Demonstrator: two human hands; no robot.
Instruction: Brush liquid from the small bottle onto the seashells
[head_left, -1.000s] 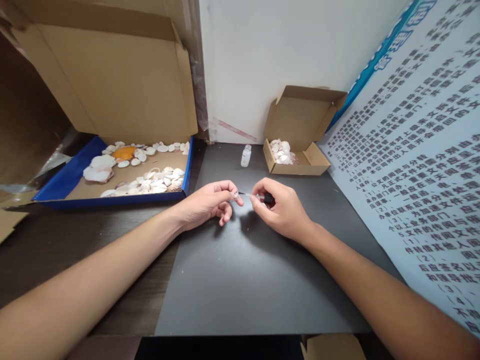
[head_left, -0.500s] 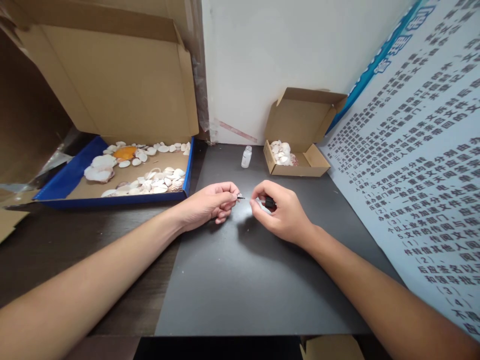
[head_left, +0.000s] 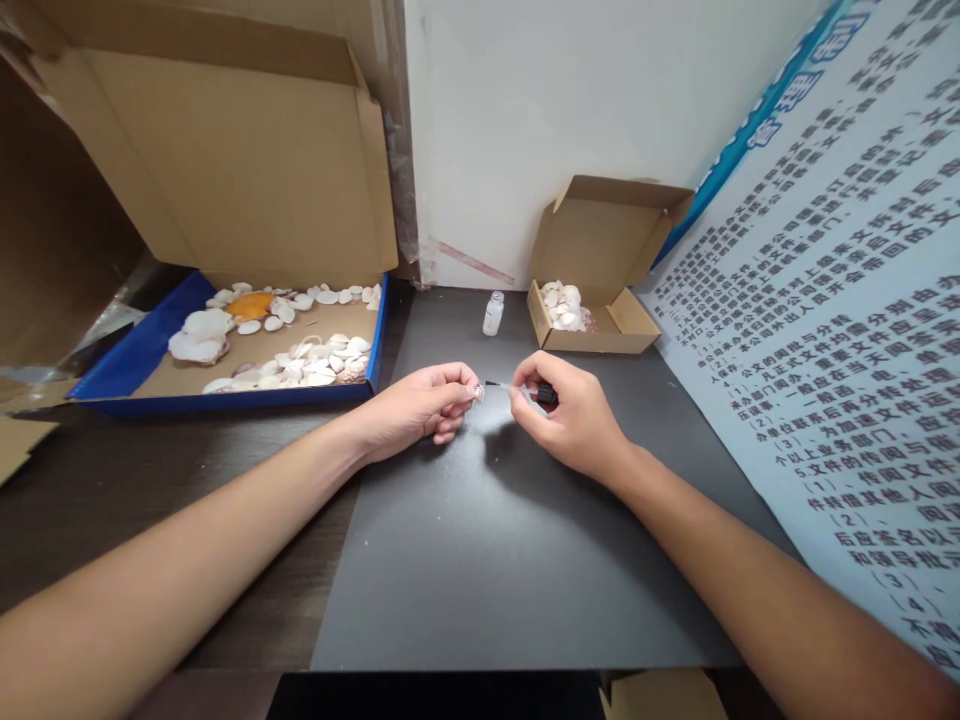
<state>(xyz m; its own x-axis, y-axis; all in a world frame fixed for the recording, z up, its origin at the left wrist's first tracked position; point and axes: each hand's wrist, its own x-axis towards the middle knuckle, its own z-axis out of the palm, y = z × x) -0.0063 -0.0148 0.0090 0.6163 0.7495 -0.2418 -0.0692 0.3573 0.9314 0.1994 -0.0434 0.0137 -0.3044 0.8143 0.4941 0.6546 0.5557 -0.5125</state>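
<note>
Between thumb and fingers, my left hand (head_left: 431,405) pinches a small shell (head_left: 478,393), mostly covered by the fingertips. My right hand (head_left: 566,410) is closed around a small brush (head_left: 501,386) with a black cap (head_left: 547,394) and a thin clear stem. The brush's dark tip points left and sits just short of the shell, apart from it. Behind both hands, a small clear glass bottle (head_left: 492,316) stands upright without a lid, with pale contents.
At the left, a blue-sided cardboard box (head_left: 247,403) with raised lid holds many white shells and an orange one. A smaller open cardboard box (head_left: 600,342) with shells stands at the back right. A printed sheet (head_left: 847,330) rises along the right side.
My right hand has drawn back slightly to the right and up, taking the brush tip off the shell. My left hand has stayed almost still.
</note>
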